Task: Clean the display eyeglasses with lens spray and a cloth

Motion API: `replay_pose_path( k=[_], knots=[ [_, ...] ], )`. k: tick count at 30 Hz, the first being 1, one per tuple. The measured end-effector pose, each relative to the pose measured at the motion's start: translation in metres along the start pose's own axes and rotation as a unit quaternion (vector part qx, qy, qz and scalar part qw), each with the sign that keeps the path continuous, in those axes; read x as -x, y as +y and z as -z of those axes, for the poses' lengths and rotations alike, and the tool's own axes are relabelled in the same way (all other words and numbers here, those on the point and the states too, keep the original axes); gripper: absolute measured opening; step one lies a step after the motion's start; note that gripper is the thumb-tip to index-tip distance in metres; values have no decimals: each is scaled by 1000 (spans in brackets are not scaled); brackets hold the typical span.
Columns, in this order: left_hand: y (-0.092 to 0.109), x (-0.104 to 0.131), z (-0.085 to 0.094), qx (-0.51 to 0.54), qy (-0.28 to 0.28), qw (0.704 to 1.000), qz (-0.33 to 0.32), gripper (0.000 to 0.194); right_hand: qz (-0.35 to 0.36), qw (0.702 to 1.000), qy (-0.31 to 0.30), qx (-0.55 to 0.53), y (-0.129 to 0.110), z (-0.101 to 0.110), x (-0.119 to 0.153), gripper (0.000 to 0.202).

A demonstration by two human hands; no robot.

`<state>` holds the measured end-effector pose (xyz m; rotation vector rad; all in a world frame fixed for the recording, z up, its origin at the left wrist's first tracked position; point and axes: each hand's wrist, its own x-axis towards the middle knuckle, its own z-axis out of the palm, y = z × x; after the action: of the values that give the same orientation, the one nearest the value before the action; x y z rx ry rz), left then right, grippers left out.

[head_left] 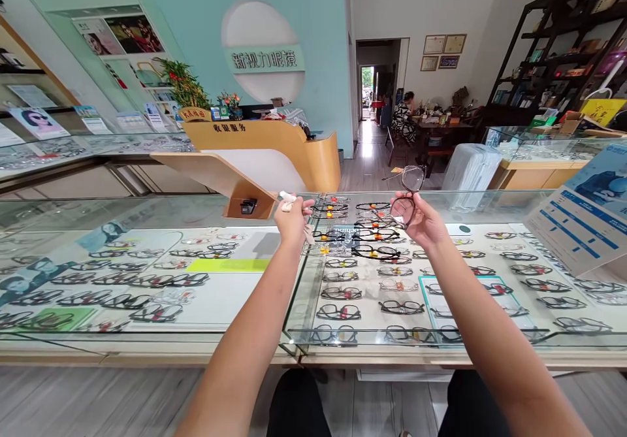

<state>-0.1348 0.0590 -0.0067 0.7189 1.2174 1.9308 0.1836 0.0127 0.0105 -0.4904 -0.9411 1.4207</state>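
Note:
My right hand (425,223) is closed on a pair of eyeglasses (402,211) with dark rims. The glasses are raised above the glass counter and tilted, one lens over the other, with a temple sticking out to the left. My left hand (292,220) is closed around a crumpled white cloth (287,200), whose end hangs below the fingers. Between and below my hands, several pairs of eyeglasses (376,235) with orange or red tags lie in two columns on the counter top.
Inside the glass display counter (294,313) lie rows of eyeglass frames. A slanted wooden stand (215,172) rises left of my left hand. At the right stands a blue-and-white cardboard sign (582,215). Beyond are a cashier desk (274,138), a wrapped suitcase (471,168) and a seated person (404,112).

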Motion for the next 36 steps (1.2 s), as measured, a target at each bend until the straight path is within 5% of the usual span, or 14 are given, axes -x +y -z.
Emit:
replay_pose_path(
  k=[9, 15, 25, 36],
  knots=[
    [7, 35, -8, -95, -261, 959, -52, 68, -4, 1000, -3, 18, 1, -2, 2, 38],
    [6, 50, -16, -71, -312, 947, -27, 73, -9, 1000, -9, 12, 3, -3, 2, 37],
    [9, 63, -19, 93, -382, 900, 188, 81, -13, 999, -23, 34, 5, -4, 2, 37],
    [11, 68, -16, 161, -483, 831, 225, 66, -28, 997, -64, 39, 9, -8, 1, 37]
  ],
)
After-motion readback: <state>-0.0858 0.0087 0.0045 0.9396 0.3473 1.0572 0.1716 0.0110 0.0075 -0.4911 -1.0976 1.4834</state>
